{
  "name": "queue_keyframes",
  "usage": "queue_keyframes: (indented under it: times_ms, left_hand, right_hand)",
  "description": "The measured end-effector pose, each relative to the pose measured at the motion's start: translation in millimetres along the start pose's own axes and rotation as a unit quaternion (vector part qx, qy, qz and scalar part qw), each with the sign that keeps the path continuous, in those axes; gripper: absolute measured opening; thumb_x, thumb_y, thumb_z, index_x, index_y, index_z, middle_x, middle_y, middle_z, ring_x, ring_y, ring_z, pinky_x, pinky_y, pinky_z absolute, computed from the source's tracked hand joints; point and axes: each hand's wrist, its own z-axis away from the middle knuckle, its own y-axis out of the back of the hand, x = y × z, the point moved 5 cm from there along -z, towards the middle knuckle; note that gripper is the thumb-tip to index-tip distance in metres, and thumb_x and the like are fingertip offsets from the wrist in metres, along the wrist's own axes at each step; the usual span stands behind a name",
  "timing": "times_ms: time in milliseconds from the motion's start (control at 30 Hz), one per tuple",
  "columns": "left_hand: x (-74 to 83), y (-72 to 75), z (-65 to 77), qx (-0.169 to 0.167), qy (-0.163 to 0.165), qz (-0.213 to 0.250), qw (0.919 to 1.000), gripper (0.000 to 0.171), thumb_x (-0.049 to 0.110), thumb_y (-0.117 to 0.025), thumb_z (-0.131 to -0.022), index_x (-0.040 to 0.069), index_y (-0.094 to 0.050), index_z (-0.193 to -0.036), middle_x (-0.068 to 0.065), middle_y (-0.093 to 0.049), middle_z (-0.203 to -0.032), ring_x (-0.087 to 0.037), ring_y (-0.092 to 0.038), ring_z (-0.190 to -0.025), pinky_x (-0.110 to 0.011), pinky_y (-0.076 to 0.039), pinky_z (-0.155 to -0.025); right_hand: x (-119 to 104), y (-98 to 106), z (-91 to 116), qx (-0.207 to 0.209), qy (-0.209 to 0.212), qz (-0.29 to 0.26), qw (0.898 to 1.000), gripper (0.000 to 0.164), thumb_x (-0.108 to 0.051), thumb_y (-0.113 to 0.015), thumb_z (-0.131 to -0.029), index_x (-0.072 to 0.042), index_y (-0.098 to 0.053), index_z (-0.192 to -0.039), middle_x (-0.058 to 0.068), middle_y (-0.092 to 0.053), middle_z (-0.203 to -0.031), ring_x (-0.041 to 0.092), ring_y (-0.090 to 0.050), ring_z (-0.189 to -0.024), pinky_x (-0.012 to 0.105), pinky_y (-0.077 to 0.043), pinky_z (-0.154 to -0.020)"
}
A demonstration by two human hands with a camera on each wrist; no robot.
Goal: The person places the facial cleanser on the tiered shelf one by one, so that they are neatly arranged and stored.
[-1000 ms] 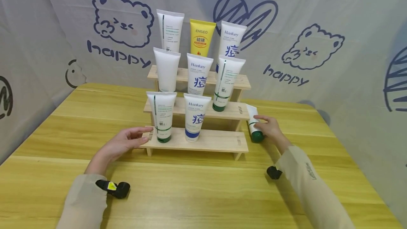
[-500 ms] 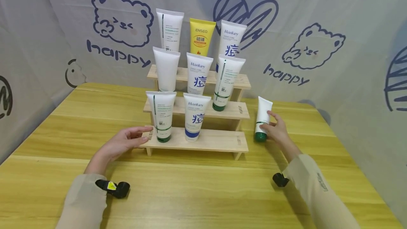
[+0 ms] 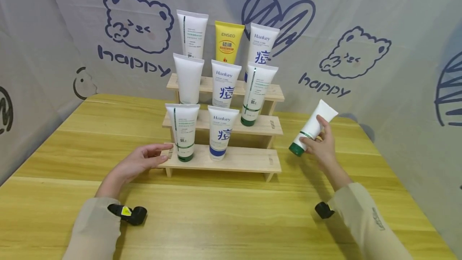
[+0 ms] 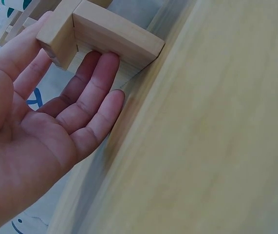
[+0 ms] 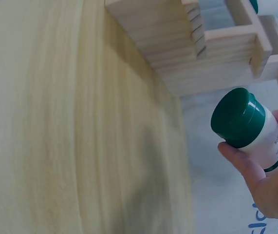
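Observation:
My right hand [image 3: 322, 143] pinches a white tube with a green cap [image 3: 311, 129], raised to the right of the stepped wooden stand [image 3: 231, 163]. The tube tilts, its cap low and to the left; in the right wrist view the green cap [image 5: 238, 117] faces the camera. At the left end of the stand's bottom shelf, my left hand [image 3: 138, 161] holds the wood between thumb and index finger. Its other fingers [image 4: 87, 105] curve loosely beside the shelf's leg [image 4: 114, 36]. On that shelf stand a green-capped tube [image 3: 183, 131] and a blue-capped tube [image 3: 222, 131].
The middle step carries a plain white tube [image 3: 188, 78], a Hankey tube [image 3: 225, 83] and a green-capped tube [image 3: 258, 93]. Behind them, the top step bears a yellow tube [image 3: 229, 41] between two white ones. A patterned cloth [image 3: 339, 7] hangs behind the wooden table [image 3: 223, 220].
My right hand has moved the green-capped tube away from the stand's right side, lifting it rightward and tilting its top end to the right. The left hand stays at the shelf end.

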Motion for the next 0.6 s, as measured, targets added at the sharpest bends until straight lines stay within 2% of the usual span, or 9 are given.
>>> queue_keyframes:
  times_ms: [167, 300, 467, 600]
  left_hand:
    - [0.7, -0.3, 0.1, 0.000, -0.001, -0.002, 1.0000, 0.051, 0.025, -0.057, -0.089, 0.001, -0.042, -0.131, -0.017, -0.041, -0.123, -0.026, -0.036, -0.096, -0.032, -0.038, -0.072]
    - [0.8, -0.7, -0.3, 0.000, -0.001, -0.001, 1.0000, 0.051, 0.025, -0.056, -0.089, 0.002, -0.043, -0.131, -0.017, -0.042, -0.121, -0.026, -0.036, -0.095, -0.032, -0.038, -0.072]
    - [0.5, -0.7, -0.2, 0.000, -0.001, 0.000, 1.0000, 0.051, 0.026, -0.056, -0.089, 0.001, -0.042, -0.132, -0.018, -0.039, -0.126, -0.027, -0.036, -0.099, -0.032, -0.038, -0.076]
    - [-0.1, -0.6, -0.2, 0.000, 0.000, 0.000, 1.0000, 0.052, 0.026, -0.057, -0.089, 0.001, -0.042, -0.132, -0.018, -0.038, -0.129, -0.027, -0.036, -0.101, -0.033, -0.038, -0.079]
  right_hand:
    - [-22, -10, 15, 0.008, 0.005, -0.010, 1.000, 0.085, 0.014, -0.061, -0.074, -0.026, -0.024, -0.140, 0.007, -0.035, -0.114, 0.014, -0.055, -0.081, 0.030, -0.050, -0.060]
    - [-34, -15, 24, 0.001, 0.010, -0.046, 0.999, 0.083, 0.016, -0.059, -0.076, -0.025, -0.025, -0.140, 0.006, -0.034, -0.118, 0.014, -0.056, -0.084, 0.028, -0.050, -0.059]
    - [-51, -21, 33, -0.032, 0.042, -0.073, 0.996, 0.079, 0.016, -0.056, -0.078, -0.025, -0.027, -0.139, 0.010, -0.031, -0.125, 0.017, -0.054, -0.090, 0.026, -0.050, -0.058]
    - [-63, -26, 40, -0.042, 0.073, -0.069, 0.994, 0.074, 0.017, -0.048, -0.080, -0.021, -0.026, -0.139, 0.014, -0.029, -0.129, 0.017, -0.053, -0.091, 0.027, -0.050, -0.058]
